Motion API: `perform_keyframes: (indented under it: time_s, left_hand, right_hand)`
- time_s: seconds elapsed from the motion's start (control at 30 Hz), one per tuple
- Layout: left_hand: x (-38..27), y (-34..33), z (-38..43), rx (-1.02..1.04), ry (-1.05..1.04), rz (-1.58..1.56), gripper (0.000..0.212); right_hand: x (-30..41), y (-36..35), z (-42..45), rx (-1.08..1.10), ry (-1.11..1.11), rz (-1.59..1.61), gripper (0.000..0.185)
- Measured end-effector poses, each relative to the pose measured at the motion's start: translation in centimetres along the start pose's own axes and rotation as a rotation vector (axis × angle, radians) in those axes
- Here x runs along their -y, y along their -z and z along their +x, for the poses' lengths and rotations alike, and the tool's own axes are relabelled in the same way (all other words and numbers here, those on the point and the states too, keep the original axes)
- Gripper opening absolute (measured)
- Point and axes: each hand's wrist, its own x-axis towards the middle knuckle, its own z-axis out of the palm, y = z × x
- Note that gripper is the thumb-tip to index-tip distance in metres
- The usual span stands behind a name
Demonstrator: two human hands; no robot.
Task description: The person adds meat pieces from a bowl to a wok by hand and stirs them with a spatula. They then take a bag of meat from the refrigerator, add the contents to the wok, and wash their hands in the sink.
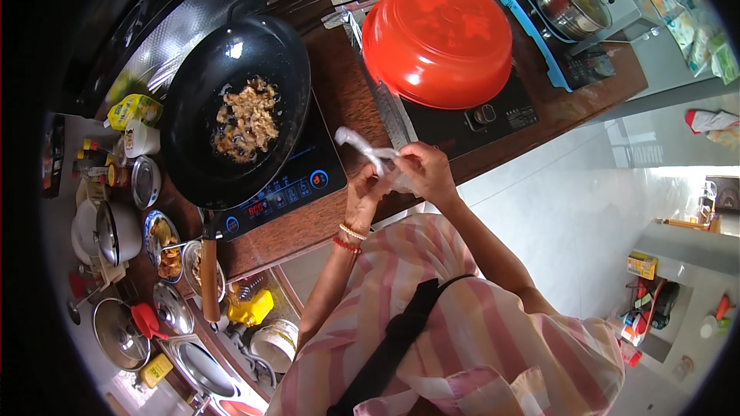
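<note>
Both my hands pinch a thin white plastic bag point(370, 149) near the counter's front edge. Its twisted top sticks out to the left, while the lower part hangs partly hidden behind my fingers. My left hand point(367, 189) grips it from below, beaded bracelets on the wrist. From the right, my right hand point(426, 170) holds it between thumb and fingers. To the left, a black wok point(191, 115) with browned minced food point(248, 118) in it sits on a lit induction cooktop point(289, 193). The wok's wooden handle point(209, 283) points toward me over the counter edge.
An upturned red basin point(439, 40) covers part of a second black hob point(462, 133). Beyond it, a lidded steel pot point(572, 6) stands on another cooktop. Plates of food point(165, 245), a white pot point(124, 231) and a sink point(205, 367) lie left.
</note>
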Motion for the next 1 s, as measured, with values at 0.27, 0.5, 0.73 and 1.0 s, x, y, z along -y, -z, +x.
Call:
perform_keyframes:
  time_s: [0.27, 0.5, 0.73, 1.0]
  left_hand:
    - [0.6, -0.2, -0.5, -0.333, -0.195, -0.093, 0.012]
    - [-0.4, -0.1, -1.9, -0.251, 0.009, -0.311, 0.015]
    - [0.1, -0.2, -2.0, -0.265, 0.132, -0.337, 0.015]
    - [1.2, 0.5, -2.1, -0.199, 0.225, -0.670, 0.021]
  right_hand:
    - [0.9, 2.6, -1.2, -0.286, -0.439, 0.444, 0.011]
    - [4.1, 4.5, -1.9, -0.516, 0.013, -0.034, 0.019]
    - [3.4, -0.4, -2.3, -0.012, 0.362, -0.411, 0.015]
    - [2.1, 2.1, -5.4, 0.141, 0.721, -0.505, 0.033]
